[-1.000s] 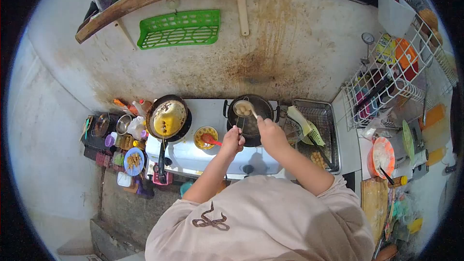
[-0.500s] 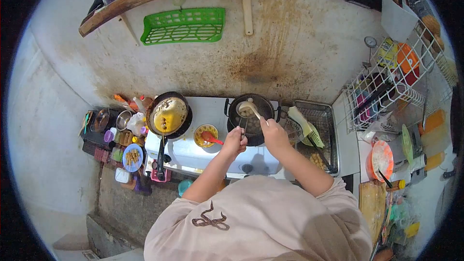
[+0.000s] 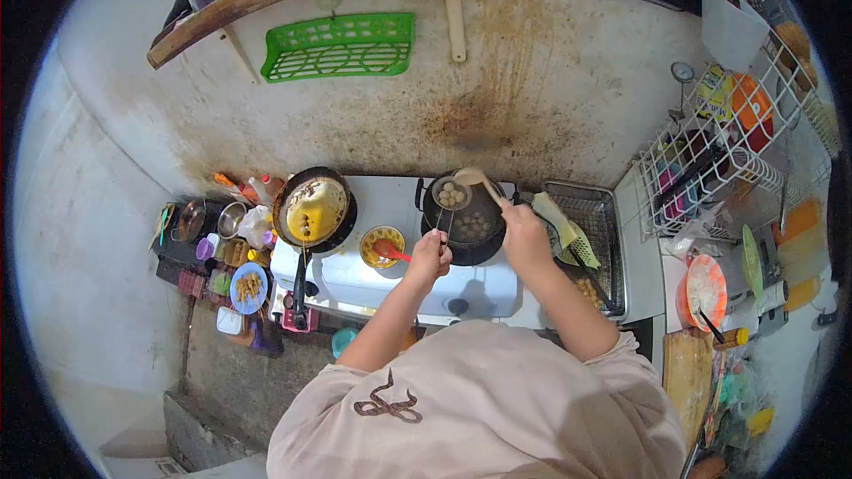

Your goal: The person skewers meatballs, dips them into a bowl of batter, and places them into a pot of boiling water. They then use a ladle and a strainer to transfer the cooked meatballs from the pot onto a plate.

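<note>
My left hand [image 3: 429, 257] is closed round the thin handle of a small strainer [image 3: 453, 204], which holds several pale round balls [image 3: 452, 193] over the back left of a dark pan [image 3: 477, 253]. More balls [image 3: 475, 226] lie in the liquid in that pan. My right hand [image 3: 527, 238] grips the handle of a light-coloured ladle [image 3: 470, 176], its head tilted at the pan's far rim, beside the strainer. Left of my left hand stands a patterned bowl [image 3: 369, 256] with a red spoon [image 3: 389, 249] in it.
A frying pan [image 3: 310, 204] with yellow food and skewers sits on the stove's left side [image 3: 417, 288]. Farther left, a blue plate [image 3: 238, 295] carries skewers. On the right are a metal basket tray [image 3: 603, 204], a green slotted turner [image 3: 584, 247] and a wire rack [image 3: 710, 160].
The ladle has moved from over the strainer to the pan's far rim, tilted now. The balls in the strainer and pan show more plainly. My right hand has shifted slightly right and down.
</note>
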Motion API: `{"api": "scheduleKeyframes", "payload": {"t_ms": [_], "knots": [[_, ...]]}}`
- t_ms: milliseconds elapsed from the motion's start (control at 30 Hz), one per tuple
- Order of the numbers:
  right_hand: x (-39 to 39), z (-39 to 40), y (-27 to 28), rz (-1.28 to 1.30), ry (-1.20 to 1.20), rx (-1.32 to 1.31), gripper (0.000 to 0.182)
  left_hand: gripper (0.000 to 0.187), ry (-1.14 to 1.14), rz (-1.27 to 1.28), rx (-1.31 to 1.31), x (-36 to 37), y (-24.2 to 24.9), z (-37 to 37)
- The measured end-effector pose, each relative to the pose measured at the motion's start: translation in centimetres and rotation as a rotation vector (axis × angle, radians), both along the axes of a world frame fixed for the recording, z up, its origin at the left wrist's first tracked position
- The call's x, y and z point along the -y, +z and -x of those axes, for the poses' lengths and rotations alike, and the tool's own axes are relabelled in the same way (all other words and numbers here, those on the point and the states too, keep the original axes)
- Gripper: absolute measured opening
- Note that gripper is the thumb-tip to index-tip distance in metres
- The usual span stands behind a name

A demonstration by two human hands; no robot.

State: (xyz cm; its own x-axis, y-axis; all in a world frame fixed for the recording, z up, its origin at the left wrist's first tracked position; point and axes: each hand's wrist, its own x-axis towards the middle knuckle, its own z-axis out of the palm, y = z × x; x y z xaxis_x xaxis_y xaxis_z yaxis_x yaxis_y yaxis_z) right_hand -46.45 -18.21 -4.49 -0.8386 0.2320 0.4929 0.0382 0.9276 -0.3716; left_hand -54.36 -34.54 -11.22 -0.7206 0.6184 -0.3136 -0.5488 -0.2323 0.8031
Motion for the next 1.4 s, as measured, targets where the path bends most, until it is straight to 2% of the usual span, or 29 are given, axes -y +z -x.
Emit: {"api": "scheduleKeyframes", "payload": {"t_ms": [133, 333, 467, 600, 667, 867, 967, 1067, 1267, 1400], "knots": [[-1.6, 0.4, 0.4, -0.012, -0.131, 0.092, 0.024, 0.024, 0.039, 0.006, -0.056, 1.3, 0.8, 0.2], [-2.5, 3.5, -2.7, -0.156, -0.075, 0.337, 0.013, 0.025, 0.105, 0.005, -0.039, 3.7, 3.2, -0.6], [-1.7, 6.6, -6.9, -0.349, -0.049, 0.341, 0.016, 0.026, 0.083, -0.024, -0.021, 4.5, 4.1, -1.2], [0.2, 7.7, -4.8, -0.162, -0.061, 0.497, 0.020, 0.027, 0.074, -0.050, -0.027, 5.2, 4.4, -1.5], [0.2, 8.9, -5.7, -0.062, -0.130, 0.634, 0.021, 0.026, 0.059, -0.076, -0.025, 5.8, 4.3, -1.4], [1.7, 9.8, -5.6, 0.313, -0.451, 0.681, 0.027, 0.025, 0.103, -0.062, -0.019, 6.7, 4.4, -1.3], [0.7, 9.1, -6.0, 0.022, -0.179, 0.677, 0.023, 0.025, 0.113, -0.075, -0.014, 6.8, 4.0, -0.9], [0.6, 8.9, -6.3, -0.034, -0.184, 0.746, 0.017, 0.025, 0.115, -0.080, -0.015, 6.8, 3.7, -0.5], [0.4, 8.8, -9.7, 0.157, -0.083, 0.547, 0.013, 0.026, 0.091, -0.054, -0.023, 6.5, 3.9, 0.0], [0.2, 10.0, -12.1, 0.343, -0.227, 0.534, 0.016, 0.027, 0.087, -0.026, -0.010, 6.2, 3.9, 0.3]]}}
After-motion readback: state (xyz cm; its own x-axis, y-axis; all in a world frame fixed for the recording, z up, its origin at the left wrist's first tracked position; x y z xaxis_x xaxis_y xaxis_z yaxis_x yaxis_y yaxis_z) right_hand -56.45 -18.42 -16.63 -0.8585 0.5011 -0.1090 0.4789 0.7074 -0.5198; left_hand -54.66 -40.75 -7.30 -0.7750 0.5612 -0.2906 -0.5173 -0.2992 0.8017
